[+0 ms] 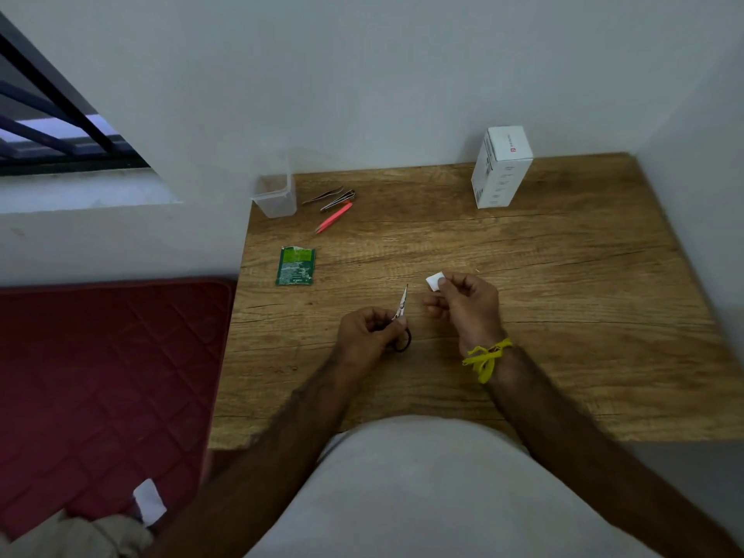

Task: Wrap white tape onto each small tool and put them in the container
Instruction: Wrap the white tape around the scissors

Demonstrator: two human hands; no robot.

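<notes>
My left hand (364, 336) grips small scissors (401, 306) by their black handles, with the closed blades pointing up and away from me. A short way to the right, my right hand (467, 306) pinches a small piece of white tape (434, 281) between thumb and forefinger, apart from the scissors. At the table's far left corner stands a clear plastic container (275, 195). Beside it lie silver tweezers (323, 195), a nail clipper (339, 200) and pink tweezers (334, 218).
A green sachet (295, 266) lies on the wooden table (563, 296) left of my hands. A white box (501, 167) stands at the far right by the wall. A red mattress (108, 376) lies left of the table.
</notes>
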